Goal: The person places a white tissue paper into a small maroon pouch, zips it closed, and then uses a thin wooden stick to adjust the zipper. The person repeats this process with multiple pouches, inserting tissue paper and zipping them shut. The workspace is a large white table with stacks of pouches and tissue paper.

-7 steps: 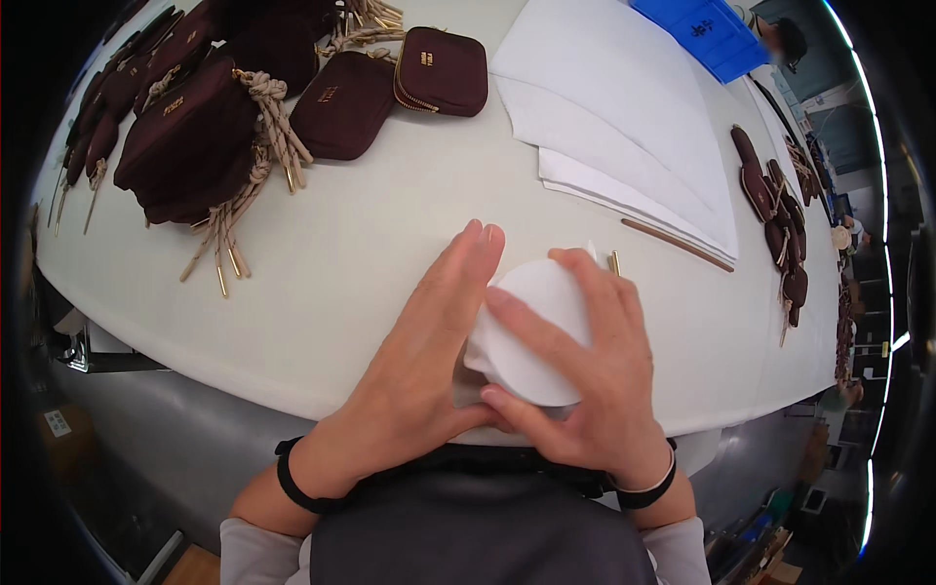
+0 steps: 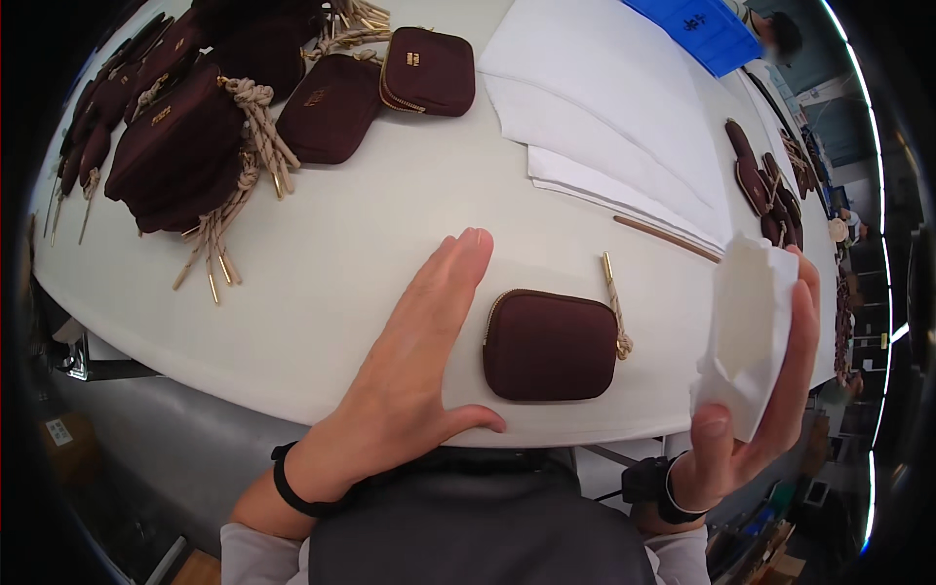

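Observation:
A small dark burgundy zip pouch point(image 2: 550, 345) lies flat in front of me. Its gold zipper runs along the left and top edge, and a beige knotted cord point(image 2: 616, 307) with a gold tip hangs off its right side. My left hand point(image 2: 414, 361) is open beside the pouch, fingers stretched out and thumb apart, holding nothing. Raised at the right, my right hand point(image 2: 770, 390) grips a white, rounded, papery pad point(image 2: 746, 331) with ragged, folded edges; its exact kind I cannot make out.
Similar burgundy pouches point(image 2: 327, 109) with beige cords pile up at the far left, and several more point(image 2: 756, 185) lie at the right. White sheets point(image 2: 604, 107) are stacked at the back beside a brown stick point(image 2: 666, 239). Beyond stands a blue bin point(image 2: 697, 29), near another person point(image 2: 780, 34).
My right hand has lifted the white pad off to the right, uncovering the pouch beneath. My left hand stays nearly in place.

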Demonstrator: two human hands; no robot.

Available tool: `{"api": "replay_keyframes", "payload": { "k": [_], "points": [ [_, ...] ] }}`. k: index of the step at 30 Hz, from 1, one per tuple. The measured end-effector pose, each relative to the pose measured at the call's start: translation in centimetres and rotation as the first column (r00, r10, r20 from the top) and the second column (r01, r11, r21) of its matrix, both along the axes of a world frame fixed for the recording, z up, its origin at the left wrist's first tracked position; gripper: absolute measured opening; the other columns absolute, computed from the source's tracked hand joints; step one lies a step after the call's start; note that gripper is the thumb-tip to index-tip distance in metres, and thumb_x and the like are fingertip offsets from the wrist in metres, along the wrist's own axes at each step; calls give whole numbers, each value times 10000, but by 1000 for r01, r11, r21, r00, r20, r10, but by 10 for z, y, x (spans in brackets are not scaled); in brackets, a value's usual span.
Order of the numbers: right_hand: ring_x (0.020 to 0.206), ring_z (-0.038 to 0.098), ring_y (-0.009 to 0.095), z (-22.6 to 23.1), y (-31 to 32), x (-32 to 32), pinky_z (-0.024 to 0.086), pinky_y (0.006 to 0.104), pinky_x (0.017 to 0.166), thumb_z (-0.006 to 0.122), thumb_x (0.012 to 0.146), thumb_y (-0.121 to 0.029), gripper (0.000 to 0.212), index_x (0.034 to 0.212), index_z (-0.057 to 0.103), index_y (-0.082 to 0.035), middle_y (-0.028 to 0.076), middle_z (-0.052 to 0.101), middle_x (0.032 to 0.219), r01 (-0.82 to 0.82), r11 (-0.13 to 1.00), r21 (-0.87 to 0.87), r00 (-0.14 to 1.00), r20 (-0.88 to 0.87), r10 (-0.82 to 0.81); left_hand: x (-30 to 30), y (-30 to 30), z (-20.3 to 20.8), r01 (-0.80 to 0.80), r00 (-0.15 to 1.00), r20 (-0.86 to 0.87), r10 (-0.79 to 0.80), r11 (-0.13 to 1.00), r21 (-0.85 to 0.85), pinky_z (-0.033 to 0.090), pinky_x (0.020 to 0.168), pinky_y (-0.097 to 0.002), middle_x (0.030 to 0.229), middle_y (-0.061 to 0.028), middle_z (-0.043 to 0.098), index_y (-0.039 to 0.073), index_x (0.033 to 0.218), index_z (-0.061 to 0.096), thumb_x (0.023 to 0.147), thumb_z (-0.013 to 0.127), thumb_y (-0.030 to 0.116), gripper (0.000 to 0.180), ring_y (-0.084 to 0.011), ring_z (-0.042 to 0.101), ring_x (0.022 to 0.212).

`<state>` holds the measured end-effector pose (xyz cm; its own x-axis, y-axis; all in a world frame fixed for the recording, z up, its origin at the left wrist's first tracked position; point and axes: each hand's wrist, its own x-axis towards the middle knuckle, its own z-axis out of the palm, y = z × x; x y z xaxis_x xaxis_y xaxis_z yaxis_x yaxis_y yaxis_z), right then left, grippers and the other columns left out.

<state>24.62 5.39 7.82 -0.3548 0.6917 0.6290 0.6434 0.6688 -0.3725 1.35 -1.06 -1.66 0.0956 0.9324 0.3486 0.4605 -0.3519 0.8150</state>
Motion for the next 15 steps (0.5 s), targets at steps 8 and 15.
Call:
{"api": "replay_keyframes", "payload": {
  "k": [8, 15],
  "points": [
    [1311, 458, 460, -12, -6, 30, 444, 534, 1016, 789, 738, -584, 858, 1362, 565, -39, 372, 388, 1433, -2, 995, -103, 989, -149, -14, 3, -2, 1, -41, 988, -152, 39, 999, -8, 347, 1160, -483, 1521, -256, 404, 2, 1574, 45, 460, 969, 255, 1470, -434, 359, 1435],
    [1227, 490, 473, -31, -11, 21, 455, 519, 983, 868, 674, -361, 695, 1289, 655, -122, 352, 420, 1401, -169, 971, -169, 982, 50, 180, 9, -1, 4, -31, 994, -100, 31, 1000, -1, 359, 1138, -461, 1470, -235, 477, -39, 1545, 212, 518, 955, 248, 1300, -431, 371, 1419]
  ]
}}
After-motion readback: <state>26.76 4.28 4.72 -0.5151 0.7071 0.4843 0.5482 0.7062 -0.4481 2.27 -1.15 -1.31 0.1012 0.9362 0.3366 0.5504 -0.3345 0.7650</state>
